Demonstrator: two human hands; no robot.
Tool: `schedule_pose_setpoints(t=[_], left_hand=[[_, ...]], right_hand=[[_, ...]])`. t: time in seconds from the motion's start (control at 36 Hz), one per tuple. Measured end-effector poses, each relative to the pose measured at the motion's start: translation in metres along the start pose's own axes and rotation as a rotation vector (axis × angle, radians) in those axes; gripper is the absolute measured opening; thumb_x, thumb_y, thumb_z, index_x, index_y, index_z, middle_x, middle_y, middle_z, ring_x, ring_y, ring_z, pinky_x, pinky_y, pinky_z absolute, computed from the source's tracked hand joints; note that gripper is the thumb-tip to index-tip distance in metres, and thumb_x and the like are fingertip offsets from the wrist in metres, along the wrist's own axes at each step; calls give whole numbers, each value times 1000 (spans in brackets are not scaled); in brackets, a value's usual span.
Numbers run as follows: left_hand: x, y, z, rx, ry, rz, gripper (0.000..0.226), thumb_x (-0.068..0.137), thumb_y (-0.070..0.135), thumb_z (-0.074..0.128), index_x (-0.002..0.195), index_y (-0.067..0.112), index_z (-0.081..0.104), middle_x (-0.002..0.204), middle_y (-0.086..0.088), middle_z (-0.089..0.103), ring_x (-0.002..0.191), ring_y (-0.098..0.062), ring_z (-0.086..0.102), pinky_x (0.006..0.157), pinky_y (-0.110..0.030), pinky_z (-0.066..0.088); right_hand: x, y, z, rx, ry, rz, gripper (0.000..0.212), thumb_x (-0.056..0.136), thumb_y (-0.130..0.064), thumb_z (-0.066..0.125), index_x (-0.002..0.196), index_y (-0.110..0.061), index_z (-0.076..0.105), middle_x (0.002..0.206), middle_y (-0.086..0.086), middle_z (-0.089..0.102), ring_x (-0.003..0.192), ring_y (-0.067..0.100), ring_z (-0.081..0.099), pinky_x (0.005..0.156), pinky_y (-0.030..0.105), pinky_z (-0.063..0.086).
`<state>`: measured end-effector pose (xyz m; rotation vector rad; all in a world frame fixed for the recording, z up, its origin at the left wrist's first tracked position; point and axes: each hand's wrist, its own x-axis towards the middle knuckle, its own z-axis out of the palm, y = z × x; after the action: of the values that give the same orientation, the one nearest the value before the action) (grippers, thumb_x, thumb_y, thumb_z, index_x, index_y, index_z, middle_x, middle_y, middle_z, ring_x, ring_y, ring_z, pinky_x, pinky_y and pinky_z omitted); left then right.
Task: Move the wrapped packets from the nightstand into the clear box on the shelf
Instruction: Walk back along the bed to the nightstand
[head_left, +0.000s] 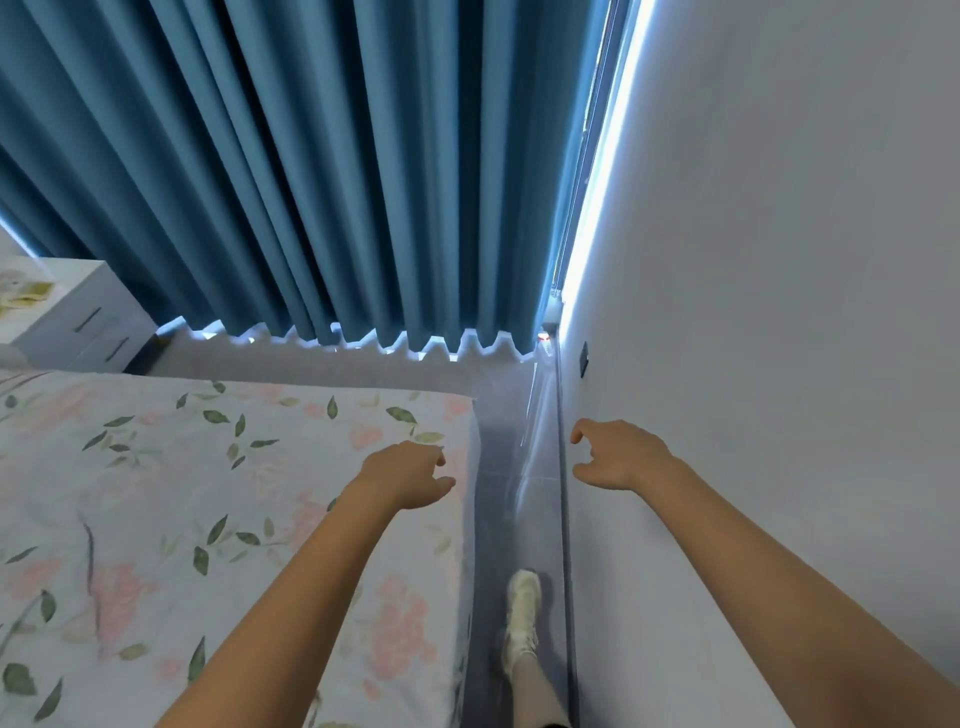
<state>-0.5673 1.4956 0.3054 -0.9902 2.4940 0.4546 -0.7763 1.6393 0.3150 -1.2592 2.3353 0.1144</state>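
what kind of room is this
Most likely a bedroom. A bed with a floral sheet fills the left, a white nightstand with drawers stands at its far end, and long blue curtains cover the window wall.

Curtain (311, 171): solid teal blue, pleated. Wall (779, 260): plain pale grey-white. Bed sheet (156, 493): pale ground printed with pink flowers and green leaves. Nightstand (78, 322): white with dark drawer handles; items on top show yellow-green and white, blurred. Floor (498, 441): grey. Shoe (522, 613): white. Wall socket (584, 358): dark.
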Motion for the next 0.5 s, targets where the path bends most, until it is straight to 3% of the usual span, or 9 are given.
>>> schedule_pose_setpoints(t=[0.39,0.44,0.5], left_hand=[[259,10,-154,-22,8,-41,45,97,42,42,136,20,49,137,3,54,127,-20,47,96,-32,39],[283,9,-170,-34,47,-38,44,97,42,43,133,18,52,123,5,59,123,-21,50,90,-32,39],[302,8,-181,-14,109,-28,46,96,43,44,133,16,52,94,16,49,121,-22,51,83,-29,33]], right_hand=[[255,28,-145,-118,-52,-47,44,90,-33,51,133,-29,47,130,-1,53,121,21,50,92,32,44],[279,29,-164,-118,-45,-55,44,89,-32,51,133,-30,47,128,-2,54,119,20,51,90,30,43],[301,31,-179,-101,-32,-64,44,89,-33,51,132,-31,48,127,-3,55,118,19,52,87,29,42]])
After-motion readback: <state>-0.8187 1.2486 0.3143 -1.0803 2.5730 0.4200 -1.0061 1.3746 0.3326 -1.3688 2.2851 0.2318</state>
